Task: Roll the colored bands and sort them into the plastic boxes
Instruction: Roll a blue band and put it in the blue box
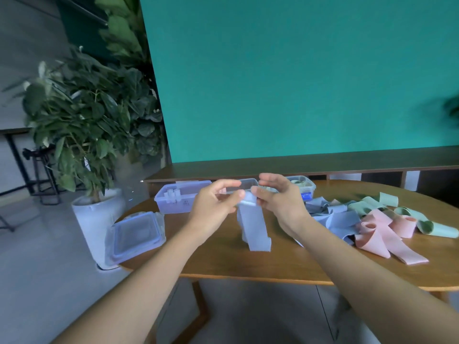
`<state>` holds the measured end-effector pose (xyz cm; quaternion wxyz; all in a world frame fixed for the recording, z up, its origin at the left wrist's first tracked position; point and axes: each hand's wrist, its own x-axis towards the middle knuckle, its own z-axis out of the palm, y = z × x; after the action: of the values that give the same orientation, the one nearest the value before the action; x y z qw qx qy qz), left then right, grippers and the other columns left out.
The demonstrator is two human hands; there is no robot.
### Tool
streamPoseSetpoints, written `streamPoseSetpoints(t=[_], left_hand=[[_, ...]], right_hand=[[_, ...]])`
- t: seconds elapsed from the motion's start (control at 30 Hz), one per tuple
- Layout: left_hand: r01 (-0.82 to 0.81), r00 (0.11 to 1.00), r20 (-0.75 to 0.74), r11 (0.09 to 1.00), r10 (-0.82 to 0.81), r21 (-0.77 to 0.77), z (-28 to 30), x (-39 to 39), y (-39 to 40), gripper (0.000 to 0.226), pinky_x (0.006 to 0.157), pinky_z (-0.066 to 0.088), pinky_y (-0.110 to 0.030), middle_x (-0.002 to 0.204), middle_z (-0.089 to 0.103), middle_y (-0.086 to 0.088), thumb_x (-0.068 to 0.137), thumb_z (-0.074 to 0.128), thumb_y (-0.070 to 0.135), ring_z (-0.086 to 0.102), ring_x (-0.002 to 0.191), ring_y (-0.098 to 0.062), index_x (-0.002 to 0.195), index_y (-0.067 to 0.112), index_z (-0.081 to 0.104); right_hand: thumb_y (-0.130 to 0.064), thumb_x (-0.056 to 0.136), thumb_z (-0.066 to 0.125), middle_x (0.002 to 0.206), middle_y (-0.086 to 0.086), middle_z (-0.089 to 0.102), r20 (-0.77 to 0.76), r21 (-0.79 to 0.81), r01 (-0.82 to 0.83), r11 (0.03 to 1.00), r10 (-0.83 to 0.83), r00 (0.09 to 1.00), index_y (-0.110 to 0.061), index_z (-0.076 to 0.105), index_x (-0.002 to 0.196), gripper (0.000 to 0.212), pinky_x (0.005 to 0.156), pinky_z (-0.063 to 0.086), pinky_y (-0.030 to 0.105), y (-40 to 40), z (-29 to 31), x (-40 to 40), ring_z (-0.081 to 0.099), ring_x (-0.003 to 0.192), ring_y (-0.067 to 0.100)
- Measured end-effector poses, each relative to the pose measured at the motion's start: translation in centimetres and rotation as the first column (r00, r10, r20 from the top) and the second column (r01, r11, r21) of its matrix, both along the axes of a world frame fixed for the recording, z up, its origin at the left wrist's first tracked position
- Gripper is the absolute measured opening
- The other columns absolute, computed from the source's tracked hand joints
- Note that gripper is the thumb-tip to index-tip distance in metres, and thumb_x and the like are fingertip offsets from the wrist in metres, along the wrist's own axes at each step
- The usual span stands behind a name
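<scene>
A potted plant [82, 115] stands on the floor at the far left, beside the wooden table [248, 264]. On the table's near-left edge lies a stack of clear box lids [135, 235], partly overhanging. Farther back sits an open plastic box [181, 198] with what look like pale rolled bands inside, though blur makes that unsure. At the centre, raised above the table, the left hand [213, 206] pinches the top of a light blue band [254, 228] between thumb and curled fingers. The right hand [278, 199] pinches the same rolled-over end from the other side, and the band's tail hangs down to the tabletop. Behind the hands are two more boxes [301, 186]. To the right lies a loose heap of blue, green and pink bands [377, 219].
</scene>
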<state>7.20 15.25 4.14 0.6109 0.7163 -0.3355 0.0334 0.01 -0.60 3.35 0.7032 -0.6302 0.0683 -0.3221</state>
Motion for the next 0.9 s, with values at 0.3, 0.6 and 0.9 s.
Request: streamPoseSetpoints(t=[0.3, 0.6, 0.9], left_hand=[[0.024, 0.994, 0.105, 0.996, -0.015, -0.086, 2.1, -1.7, 2.0, 0.021, 0.075, 0.058, -0.027, 0.092, 0.078, 0.003, 0.084, 0.078, 0.006, 0.073, 0.083, -0.013, 0.099, 0.02, 0.076], [0.017, 0.99, 0.141, 0.985, 0.008, -0.173, 6.9, -3.9, 2.8, 0.01, 0.047, 0.043, -0.018, 0.067, 0.072, -0.009, 0.086, 0.078, 0.011, 0.062, 0.055, -0.016, 0.094, 0.005, 0.075], [0.07, 0.995, 0.078, 0.994, -0.063, -0.081, 7.4, -3.2, 3.7, 0.015, 0.044, 0.037, -0.012, 0.058, 0.066, 0.005, 0.088, 0.076, 0.011, 0.049, 0.044, -0.007, 0.1, 0.003, 0.075]], right_hand=[[-0.006, 0.091, 0.072, 0.093, 0.015, 0.071, 0.066, 0.024, -0.104, 0.994, 0.102, 0.993, -0.003, 0.073, 0.094, 0.005, 0.07, 0.06, 0.026, 1.3, 2.6, -0.6, 0.068, 0.086, 0.025], [-0.031, 0.088, 0.072, 0.08, 0.005, 0.074, 0.139, -0.27, -0.106, 0.957, 0.147, 0.979, -0.007, 0.074, 0.09, 0.023, 0.05, 0.047, 0.028, 2.3, 7.1, -4.4, 0.069, 0.059, 0.019], [-0.019, 0.088, 0.076, 0.078, 0.009, 0.075, 0.061, -0.329, -0.115, 0.938, 0.142, 0.988, -0.001, 0.076, 0.094, 0.019, 0.042, 0.038, 0.025, 1.5, 7.7, -3.7, 0.058, 0.046, 0.017]])
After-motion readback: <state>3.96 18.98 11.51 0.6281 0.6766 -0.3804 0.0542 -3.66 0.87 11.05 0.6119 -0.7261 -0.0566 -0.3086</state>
